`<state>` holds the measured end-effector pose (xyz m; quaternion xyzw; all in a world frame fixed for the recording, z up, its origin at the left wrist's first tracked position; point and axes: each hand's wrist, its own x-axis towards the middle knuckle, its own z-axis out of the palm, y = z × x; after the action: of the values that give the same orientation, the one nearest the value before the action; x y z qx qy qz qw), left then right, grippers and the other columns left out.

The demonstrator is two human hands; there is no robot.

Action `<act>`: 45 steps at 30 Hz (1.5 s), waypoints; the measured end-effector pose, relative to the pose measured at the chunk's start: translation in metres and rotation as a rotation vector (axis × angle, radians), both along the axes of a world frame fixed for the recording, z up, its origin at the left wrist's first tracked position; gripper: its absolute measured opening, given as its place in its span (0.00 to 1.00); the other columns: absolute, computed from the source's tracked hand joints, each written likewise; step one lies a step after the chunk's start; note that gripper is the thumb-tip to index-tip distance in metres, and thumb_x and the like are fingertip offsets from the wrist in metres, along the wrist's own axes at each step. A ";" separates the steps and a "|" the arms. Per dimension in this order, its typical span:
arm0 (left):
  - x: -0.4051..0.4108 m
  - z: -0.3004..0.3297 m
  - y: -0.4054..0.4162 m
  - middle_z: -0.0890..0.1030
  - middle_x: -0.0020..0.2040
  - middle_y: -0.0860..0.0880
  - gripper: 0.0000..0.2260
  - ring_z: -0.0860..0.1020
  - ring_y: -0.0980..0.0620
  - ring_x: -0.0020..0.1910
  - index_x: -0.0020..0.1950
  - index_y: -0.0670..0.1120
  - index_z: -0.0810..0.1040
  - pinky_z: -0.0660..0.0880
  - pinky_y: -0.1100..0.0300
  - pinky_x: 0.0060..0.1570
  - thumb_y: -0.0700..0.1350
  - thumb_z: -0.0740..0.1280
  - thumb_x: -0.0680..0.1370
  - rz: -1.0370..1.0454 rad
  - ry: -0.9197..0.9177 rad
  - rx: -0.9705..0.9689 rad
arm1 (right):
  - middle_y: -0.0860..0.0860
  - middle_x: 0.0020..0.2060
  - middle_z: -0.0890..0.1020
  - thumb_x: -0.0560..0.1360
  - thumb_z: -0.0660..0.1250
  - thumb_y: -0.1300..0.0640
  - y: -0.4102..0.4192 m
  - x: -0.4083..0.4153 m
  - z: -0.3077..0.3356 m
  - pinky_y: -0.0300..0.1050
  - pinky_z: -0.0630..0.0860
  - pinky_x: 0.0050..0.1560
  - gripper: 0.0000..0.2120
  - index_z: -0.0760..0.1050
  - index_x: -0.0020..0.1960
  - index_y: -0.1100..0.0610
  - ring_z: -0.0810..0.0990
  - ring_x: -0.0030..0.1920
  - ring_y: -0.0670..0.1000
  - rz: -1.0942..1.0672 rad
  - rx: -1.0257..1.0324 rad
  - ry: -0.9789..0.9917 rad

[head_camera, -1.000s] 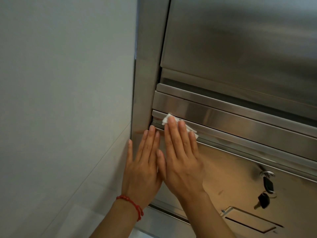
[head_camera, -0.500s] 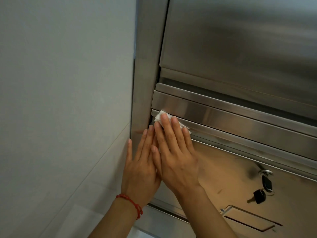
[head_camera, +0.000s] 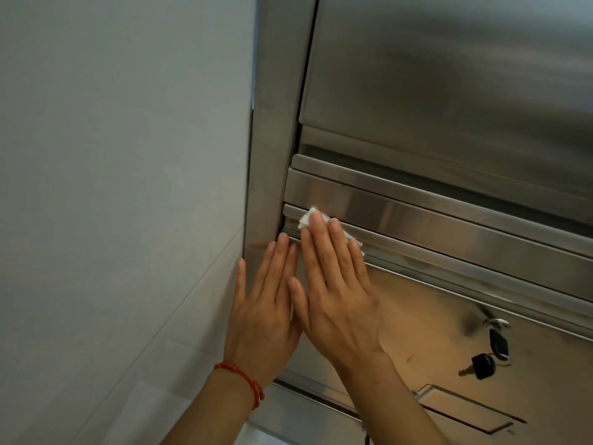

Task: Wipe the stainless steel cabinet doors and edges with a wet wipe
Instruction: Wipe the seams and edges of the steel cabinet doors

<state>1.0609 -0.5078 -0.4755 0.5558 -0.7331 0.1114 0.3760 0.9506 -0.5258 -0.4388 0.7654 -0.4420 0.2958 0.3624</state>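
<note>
while the right hand (head_camera: 337, 303) presses a white wet wipe (head_camera: 308, 217) under straight fingers against the cabinet door's upper edge (head_camera: 449, 248), the left hand (head_camera: 263, 319) rests flat, fingers straight, on the steel frame (head_camera: 272, 155).

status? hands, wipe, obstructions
Left hand flat on frame. Right hand pressing wet wipe on door's top edge. Keys hang clear, lower right.

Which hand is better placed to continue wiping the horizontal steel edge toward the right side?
The right hand. Its straight fingers already press the wet wipe onto the horizontal edge. The left hand lies flat near the vertical frame and holds no wipe.
</note>
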 end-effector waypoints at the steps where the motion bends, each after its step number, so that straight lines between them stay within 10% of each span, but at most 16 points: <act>1: 0.000 0.000 0.000 0.61 0.73 0.39 0.24 0.62 0.40 0.71 0.72 0.37 0.56 0.63 0.34 0.63 0.51 0.47 0.82 0.001 0.005 -0.001 | 0.59 0.72 0.59 0.81 0.49 0.49 0.000 -0.002 0.000 0.51 0.55 0.72 0.25 0.60 0.71 0.64 0.58 0.73 0.56 0.000 -0.001 0.002; 45: 0.000 -0.005 -0.001 0.60 0.73 0.38 0.27 0.61 0.40 0.71 0.72 0.37 0.55 0.62 0.34 0.64 0.48 0.56 0.77 0.041 -0.048 -0.034 | 0.58 0.72 0.58 0.79 0.53 0.50 0.004 -0.018 -0.007 0.50 0.55 0.73 0.25 0.60 0.71 0.64 0.57 0.73 0.56 -0.032 -0.028 -0.057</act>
<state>1.0609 -0.5092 -0.4806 0.5615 -0.7282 0.1449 0.3653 0.9322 -0.5215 -0.4456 0.7444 -0.4603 0.3175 0.3649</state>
